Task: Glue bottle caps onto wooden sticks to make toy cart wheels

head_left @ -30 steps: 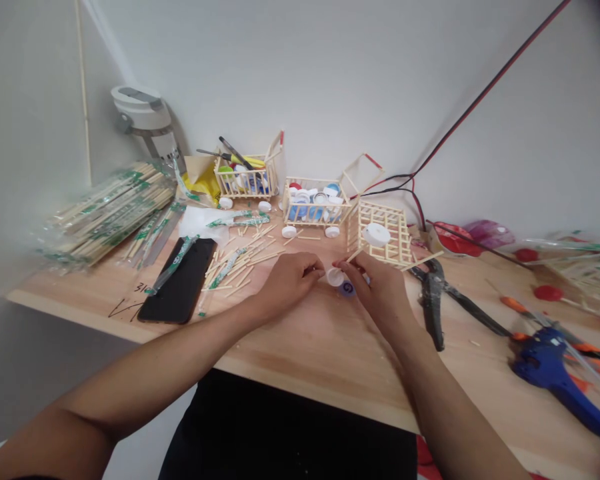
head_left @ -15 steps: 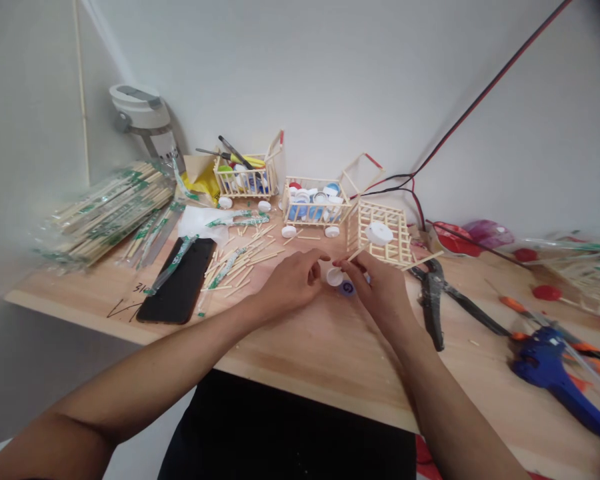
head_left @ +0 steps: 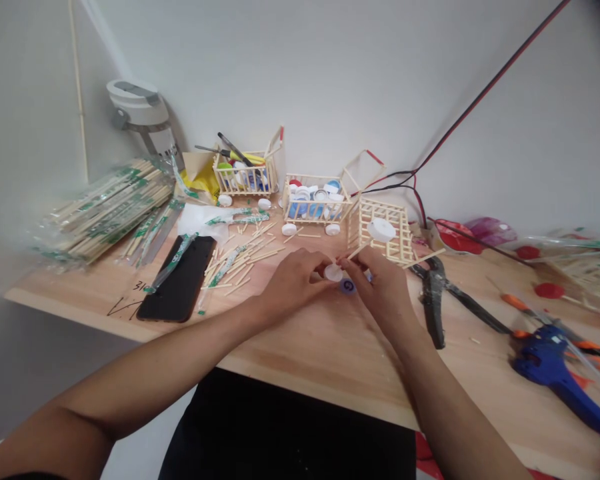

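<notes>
Closer together than a moment ago, my left hand (head_left: 294,284) and right hand (head_left: 380,288) meet at the middle of the frame, my left fingertips pinching a small white bottle cap (head_left: 333,273) against my right fingers, just above the wooden tabletop (head_left: 300,360). My right hand also grips a thin wooden stick (head_left: 358,251) that angles up toward a matchstick lattice frame (head_left: 380,233), and a blue bottle cap (head_left: 348,287) lies just below my fingers, while both forearms reach inward from the lower corners.
</notes>
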A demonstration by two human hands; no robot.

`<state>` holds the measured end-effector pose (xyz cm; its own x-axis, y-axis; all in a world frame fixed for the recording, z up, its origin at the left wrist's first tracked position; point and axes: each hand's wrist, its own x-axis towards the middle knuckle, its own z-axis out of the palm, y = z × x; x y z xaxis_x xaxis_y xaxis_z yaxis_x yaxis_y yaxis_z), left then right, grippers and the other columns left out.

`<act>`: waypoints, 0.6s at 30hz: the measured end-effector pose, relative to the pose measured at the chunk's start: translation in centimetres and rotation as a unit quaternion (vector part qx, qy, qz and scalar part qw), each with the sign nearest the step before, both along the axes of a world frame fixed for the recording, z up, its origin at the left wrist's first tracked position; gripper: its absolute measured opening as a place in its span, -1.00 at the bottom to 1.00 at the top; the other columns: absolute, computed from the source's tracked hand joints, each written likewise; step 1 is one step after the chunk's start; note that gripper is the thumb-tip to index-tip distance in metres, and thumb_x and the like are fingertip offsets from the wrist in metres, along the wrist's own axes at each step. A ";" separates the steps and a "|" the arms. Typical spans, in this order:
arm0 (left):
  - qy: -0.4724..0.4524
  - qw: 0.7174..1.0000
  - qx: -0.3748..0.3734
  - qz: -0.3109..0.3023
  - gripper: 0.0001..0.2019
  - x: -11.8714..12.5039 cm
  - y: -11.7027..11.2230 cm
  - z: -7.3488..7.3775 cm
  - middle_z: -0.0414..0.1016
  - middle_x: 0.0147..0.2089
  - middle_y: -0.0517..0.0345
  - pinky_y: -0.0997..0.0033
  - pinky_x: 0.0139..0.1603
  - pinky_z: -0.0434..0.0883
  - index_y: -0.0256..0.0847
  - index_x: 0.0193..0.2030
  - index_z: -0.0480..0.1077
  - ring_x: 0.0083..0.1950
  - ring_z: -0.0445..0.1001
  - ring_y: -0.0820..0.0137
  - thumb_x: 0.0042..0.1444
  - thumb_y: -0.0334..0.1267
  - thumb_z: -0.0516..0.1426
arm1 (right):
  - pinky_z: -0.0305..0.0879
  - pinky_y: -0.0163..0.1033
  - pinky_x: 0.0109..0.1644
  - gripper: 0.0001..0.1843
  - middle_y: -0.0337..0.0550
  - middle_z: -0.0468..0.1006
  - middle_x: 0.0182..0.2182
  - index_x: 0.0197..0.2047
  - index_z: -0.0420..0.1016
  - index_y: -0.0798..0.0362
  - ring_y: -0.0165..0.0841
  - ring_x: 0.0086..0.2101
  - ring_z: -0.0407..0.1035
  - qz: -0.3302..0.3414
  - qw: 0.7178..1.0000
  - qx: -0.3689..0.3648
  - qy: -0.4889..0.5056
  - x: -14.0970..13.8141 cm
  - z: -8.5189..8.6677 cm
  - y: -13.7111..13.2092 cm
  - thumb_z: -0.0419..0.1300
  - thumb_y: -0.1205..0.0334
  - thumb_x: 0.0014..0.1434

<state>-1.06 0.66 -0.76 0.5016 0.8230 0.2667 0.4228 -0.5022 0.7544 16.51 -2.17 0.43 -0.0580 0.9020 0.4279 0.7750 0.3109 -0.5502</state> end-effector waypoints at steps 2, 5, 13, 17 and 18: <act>0.000 1.000 -0.002 0.010 -0.85 0.0 0.0 0.1 0.53 -0.27 0.17 0.36 -0.15 0.31 -0.18 -0.25 0.48 -0.21 0.43 0.37 0.09 -0.18 0.23 | 0.22 -0.23 -0.33 -0.80 -0.16 0.53 -0.43 -0.41 0.45 -0.01 -0.32 -0.39 0.38 0.007 1.000 0.015 -0.004 0.0 0.0 0.0 0.13 0.14 0.23; -0.002 1.000 0.001 0.013 -0.86 0.1 -0.1 0.0 0.53 -0.25 0.16 0.36 -0.14 0.32 -0.18 -0.26 0.48 -0.20 0.44 0.36 0.09 -0.18 0.22 | 0.22 -0.23 -0.33 -0.78 -0.18 0.54 -0.46 -0.44 0.46 -0.01 -0.32 -0.41 0.39 -0.008 1.000 0.010 0.005 -0.1 -0.1 -0.1 0.15 0.13 0.21; -0.002 1.000 -0.001 0.005 -0.84 -0.1 -0.1 -0.2 0.54 -0.24 0.15 0.37 -0.15 0.33 -0.18 -0.21 0.50 -0.19 0.45 0.36 0.11 -0.19 0.21 | 0.20 -0.23 -0.31 -0.78 -0.18 0.57 -0.47 -0.41 0.49 0.00 -0.31 -0.41 0.41 -0.012 1.000 -0.001 -0.020 -0.1 -0.3 -0.3 0.14 0.12 0.22; -0.006 1.000 0.002 0.004 -0.85 -0.1 0.0 -0.3 0.55 -0.23 0.15 0.36 -0.14 0.34 -0.17 -0.20 0.49 -0.18 0.45 0.35 0.10 -0.21 0.21 | 0.22 -0.21 -0.29 -0.77 -0.15 0.59 -0.43 -0.39 0.50 0.00 -0.29 -0.38 0.43 -0.008 1.000 0.000 -0.026 -0.2 -0.4 -0.3 0.12 0.12 0.23; -0.008 1.000 0.003 0.002 -0.85 -0.1 0.0 -0.3 0.56 -0.22 0.15 0.36 -0.13 0.34 -0.17 -0.20 0.49 -0.17 0.45 0.34 0.10 -0.21 0.21 | 0.22 -0.21 -0.29 -0.77 -0.15 0.60 -0.43 -0.39 0.51 0.00 -0.29 -0.38 0.43 -0.009 1.000 0.001 -0.025 -0.2 -0.4 -0.3 0.12 0.12 0.23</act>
